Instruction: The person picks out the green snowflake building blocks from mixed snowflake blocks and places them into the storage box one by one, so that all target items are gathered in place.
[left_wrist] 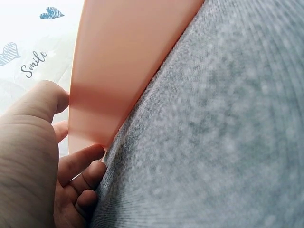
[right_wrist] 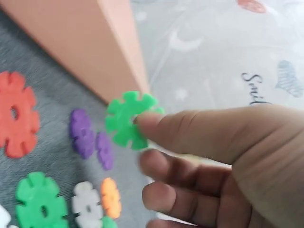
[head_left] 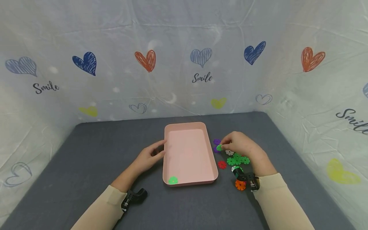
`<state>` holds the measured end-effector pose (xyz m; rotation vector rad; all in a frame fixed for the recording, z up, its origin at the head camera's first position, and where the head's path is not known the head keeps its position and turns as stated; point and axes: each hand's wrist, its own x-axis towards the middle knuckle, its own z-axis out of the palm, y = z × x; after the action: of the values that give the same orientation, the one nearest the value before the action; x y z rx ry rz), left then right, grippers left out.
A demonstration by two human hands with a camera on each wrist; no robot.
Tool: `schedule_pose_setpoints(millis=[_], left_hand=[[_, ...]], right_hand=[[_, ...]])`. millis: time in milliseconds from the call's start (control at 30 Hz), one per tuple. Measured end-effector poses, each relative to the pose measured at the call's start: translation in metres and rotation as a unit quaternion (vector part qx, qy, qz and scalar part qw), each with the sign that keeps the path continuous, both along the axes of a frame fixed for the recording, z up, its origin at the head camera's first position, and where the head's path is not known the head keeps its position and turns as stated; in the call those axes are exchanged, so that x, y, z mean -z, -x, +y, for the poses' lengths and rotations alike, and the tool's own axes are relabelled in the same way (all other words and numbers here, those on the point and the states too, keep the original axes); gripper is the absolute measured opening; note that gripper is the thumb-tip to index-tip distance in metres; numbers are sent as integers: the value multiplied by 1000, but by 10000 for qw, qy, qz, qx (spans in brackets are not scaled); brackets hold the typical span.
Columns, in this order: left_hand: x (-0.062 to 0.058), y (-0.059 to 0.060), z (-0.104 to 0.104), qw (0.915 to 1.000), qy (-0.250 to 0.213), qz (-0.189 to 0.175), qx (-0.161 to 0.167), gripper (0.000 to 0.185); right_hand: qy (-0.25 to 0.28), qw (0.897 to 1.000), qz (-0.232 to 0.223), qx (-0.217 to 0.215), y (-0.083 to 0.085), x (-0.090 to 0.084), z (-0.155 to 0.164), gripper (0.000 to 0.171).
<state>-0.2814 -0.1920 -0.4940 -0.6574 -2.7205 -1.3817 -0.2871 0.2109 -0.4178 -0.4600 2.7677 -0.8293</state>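
Observation:
A bright green notched plastic disc (right_wrist: pixel 124 118) with a hole in its middle is pinched in my right hand (head_left: pixel 240 142), just right of a pink tray (head_left: pixel 189 153). Its thumb lies over the disc's face, while the other fingers are bent below. My left hand (head_left: pixel 148 158) rests against the tray's left wall, fingertips touching the outside (left_wrist: pixel 102 109). One light green disc (head_left: pixel 173 180) lies in the tray's near left corner. Under the right hand, purple discs (right_wrist: pixel 81 133) lie on the cloth.
Beside the tray's right side lie a red disc (head_left: pixel 222 164), several green discs (head_left: pixel 237 159), a white disc (head_left: pixel 229 152) and an orange disc (head_left: pixel 240 185). Dark grey cloth (head_left: pixel 115 143) covers the table. A pale curtain with printed hearts (head_left: pixel 172 32) hangs behind it.

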Motion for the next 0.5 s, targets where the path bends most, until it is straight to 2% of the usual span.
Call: schedule_pose_setpoints(millis=[133,233,400,500], left_hand=[[0,0,0,10000,48,-1,-34,52],[-1,0,0,10000,42,27,-26,52],[-2,0,0,10000,53,84,-8,52],[-1,-1,-1,9999,83,87,-5,52]], right_hand=[[428,9984,307,226,-6,-12,-3,23],[1029,9934,379,344,-12,-20,-12,24],[1997,9786,366,332,-24,-24,-42,32],[2535,9668,108,317,-30,-18,-67,32]])
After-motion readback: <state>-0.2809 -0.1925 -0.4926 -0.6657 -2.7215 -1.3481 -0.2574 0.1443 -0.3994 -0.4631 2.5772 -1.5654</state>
